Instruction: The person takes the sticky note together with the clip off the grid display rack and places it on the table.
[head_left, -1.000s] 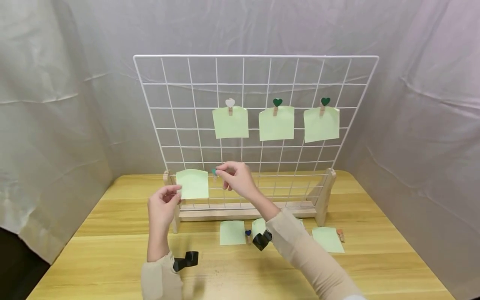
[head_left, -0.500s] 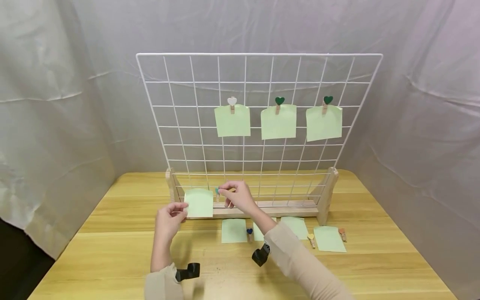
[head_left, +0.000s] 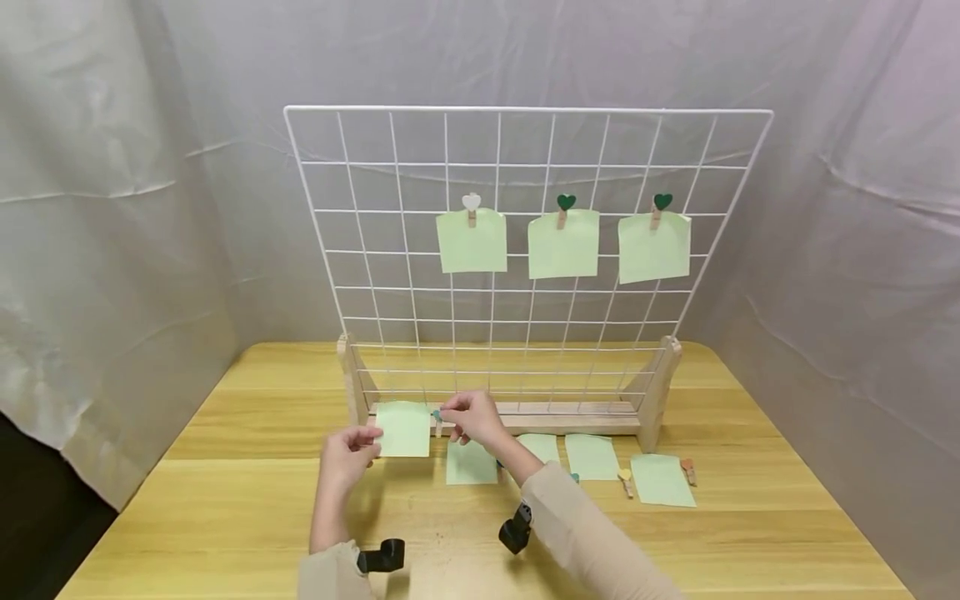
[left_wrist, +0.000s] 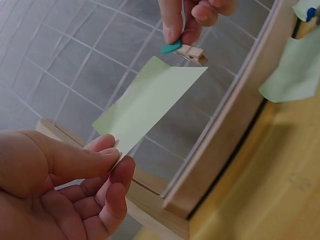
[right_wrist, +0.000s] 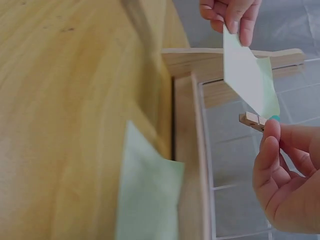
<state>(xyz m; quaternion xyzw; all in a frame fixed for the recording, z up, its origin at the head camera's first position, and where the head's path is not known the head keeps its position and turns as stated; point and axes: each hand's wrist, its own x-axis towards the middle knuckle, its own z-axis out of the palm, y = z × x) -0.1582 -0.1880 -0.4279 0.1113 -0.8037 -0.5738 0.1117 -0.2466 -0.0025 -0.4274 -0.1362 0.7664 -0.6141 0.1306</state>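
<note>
Between thumb and fingers, my left hand pinches the left edge of a pale green paper, which is held up in front of the rack's lower left part. Just right of that paper, my right hand pinches a small wooden clip by its teal heart end. In the left wrist view the clip is close to the paper's far corner. The right wrist view shows the clip below the paper; whether they touch I cannot tell.
A white wire grid stands in wooden feet. Three green papers hang on it under heart clips. Several more papers lie on the table before it, with a yellow heart clip and an orange one.
Both hands have come down from the grid's lower rows toward its wooden base, still holding the paper and the clip. The paper and clip are now nearer each other.
</note>
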